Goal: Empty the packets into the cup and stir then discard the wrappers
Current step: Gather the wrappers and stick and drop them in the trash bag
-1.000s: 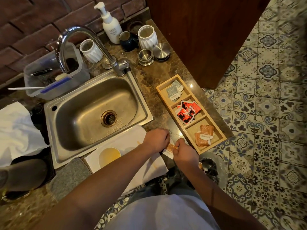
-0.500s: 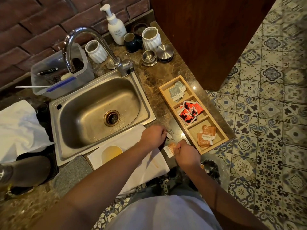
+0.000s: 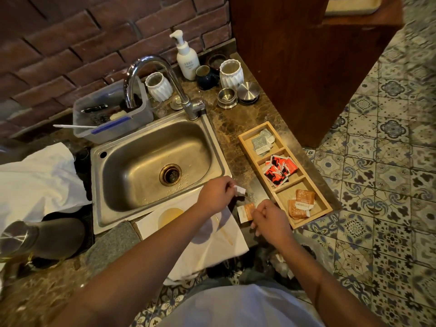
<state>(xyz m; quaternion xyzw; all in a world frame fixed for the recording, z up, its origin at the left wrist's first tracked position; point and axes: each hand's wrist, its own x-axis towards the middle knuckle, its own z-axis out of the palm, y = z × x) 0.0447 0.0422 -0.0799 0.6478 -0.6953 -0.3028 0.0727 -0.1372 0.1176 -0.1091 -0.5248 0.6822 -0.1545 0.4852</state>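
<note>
In the head view, an orange packet [image 3: 247, 211] is pinched between the fingertips of the right hand [image 3: 266, 214], just beside the near end of a wooden tray [image 3: 306, 223] on a dark marble counter [image 3: 236, 123]. A small white torn-off strip [image 3: 240, 190] is pinched by the fingers of the left hand [image 3: 215, 193], which is held apart from the right hand, above the counter's edge near the front right corner of a steel sink [image 3: 151, 161]. The two pieces are seen to be separated, with a gap of counter between them. A cup [image 3: 170, 214] holding yellowish liquid is seen below the left forearm, standing on a white cloth [image 3: 212, 246] that is spread at the front of the sink. The tray is divided into three compartments: grey-green packets [image 3: 262, 143] are kept in the far one, red and black packets [image 3: 278, 171] in the middle one, and more orange packets [image 3: 300, 204] in the near one. A curved tap [image 3: 162, 83] is mounted behind the sink, and a white pump bottle [image 3: 187, 60], two white ribbed holders [image 3: 159, 86], a dark mug [image 3: 205, 75] and small metal tins [image 3: 236, 94] are ranged along the brick wall. A clear plastic tub [image 3: 111, 116] is placed to the left of the tap.
</note>
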